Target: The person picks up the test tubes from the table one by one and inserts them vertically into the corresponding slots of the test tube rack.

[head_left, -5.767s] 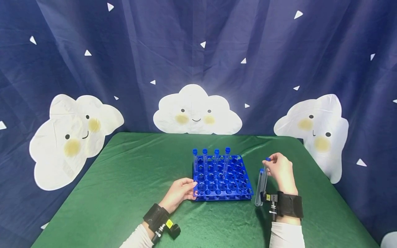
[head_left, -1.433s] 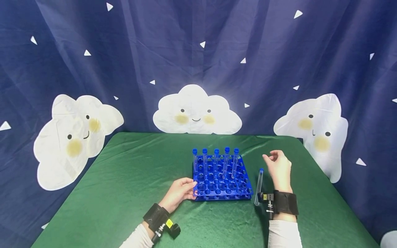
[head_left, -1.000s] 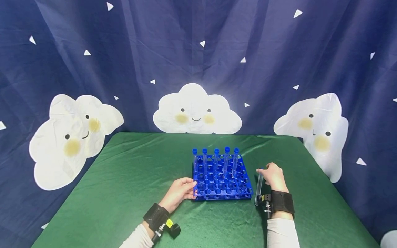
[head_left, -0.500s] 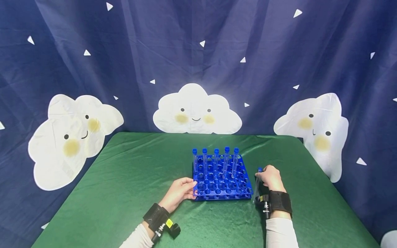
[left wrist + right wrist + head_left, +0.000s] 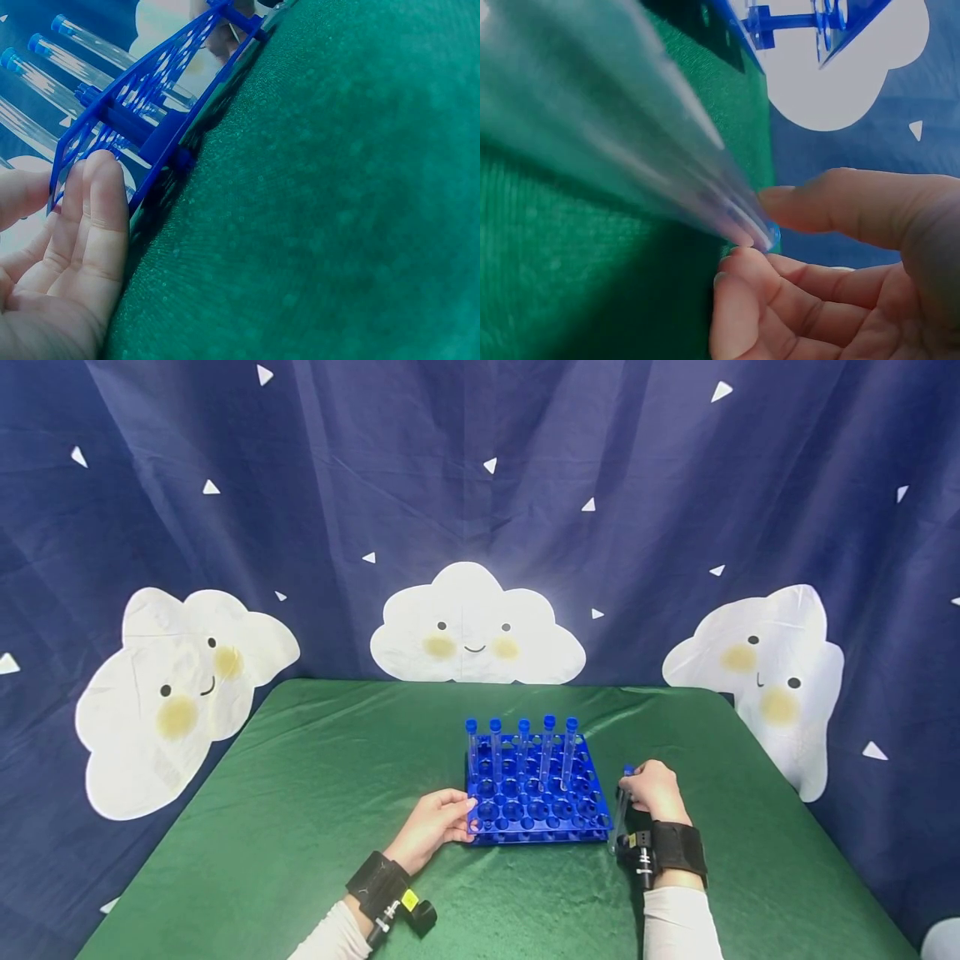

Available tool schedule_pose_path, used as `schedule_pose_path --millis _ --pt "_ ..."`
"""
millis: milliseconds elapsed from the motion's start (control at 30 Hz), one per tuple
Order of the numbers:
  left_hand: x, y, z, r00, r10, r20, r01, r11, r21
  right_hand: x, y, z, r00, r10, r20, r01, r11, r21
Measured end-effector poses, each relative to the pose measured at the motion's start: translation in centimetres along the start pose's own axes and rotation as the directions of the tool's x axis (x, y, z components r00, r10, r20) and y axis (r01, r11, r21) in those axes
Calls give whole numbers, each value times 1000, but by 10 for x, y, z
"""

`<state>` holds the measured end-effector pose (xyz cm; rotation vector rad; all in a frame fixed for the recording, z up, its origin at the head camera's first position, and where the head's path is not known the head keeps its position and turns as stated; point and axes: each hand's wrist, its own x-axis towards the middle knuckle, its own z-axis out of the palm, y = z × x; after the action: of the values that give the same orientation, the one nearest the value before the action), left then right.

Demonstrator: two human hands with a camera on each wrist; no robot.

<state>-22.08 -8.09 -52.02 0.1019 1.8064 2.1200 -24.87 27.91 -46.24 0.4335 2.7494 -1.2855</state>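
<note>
A blue test-tube rack (image 5: 536,795) stands mid-table with several clear, blue-capped tubes (image 5: 520,745) upright in its back row. My left hand (image 5: 457,817) rests with straight fingers (image 5: 101,202) against the rack's (image 5: 161,124) front left corner. Just right of the rack, one more clear tube (image 5: 619,814) lies slanted on the green cloth. My right hand (image 5: 630,781) pinches its blue-capped end. In the right wrist view the thumb and fingers (image 5: 780,289) close round the cap (image 5: 769,236) of that tube (image 5: 622,142).
A green cloth (image 5: 315,793) covers the table, whose far right corner (image 5: 723,697) is in view. A dark blue curtain with white cloud faces (image 5: 476,631) hangs close behind. Black wrist straps (image 5: 678,847) carry the cameras.
The tube the right hand held earlier now stands in the rack's back row. The right hand has since come down onto the lying tube and taken hold of its cap end. The left hand stayed put.
</note>
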Motion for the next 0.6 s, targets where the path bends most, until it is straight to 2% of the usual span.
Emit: schedule_pose_path --millis 133,600 --pt "0 0 0 1000 0 1 0 1000 2 1 0 1 1000 10 1 -10 1000 29" --pt "0 -1 -1 1000 -2 3 2 1000 4 2 -2 7 1000 15 15 -15 999 -40"
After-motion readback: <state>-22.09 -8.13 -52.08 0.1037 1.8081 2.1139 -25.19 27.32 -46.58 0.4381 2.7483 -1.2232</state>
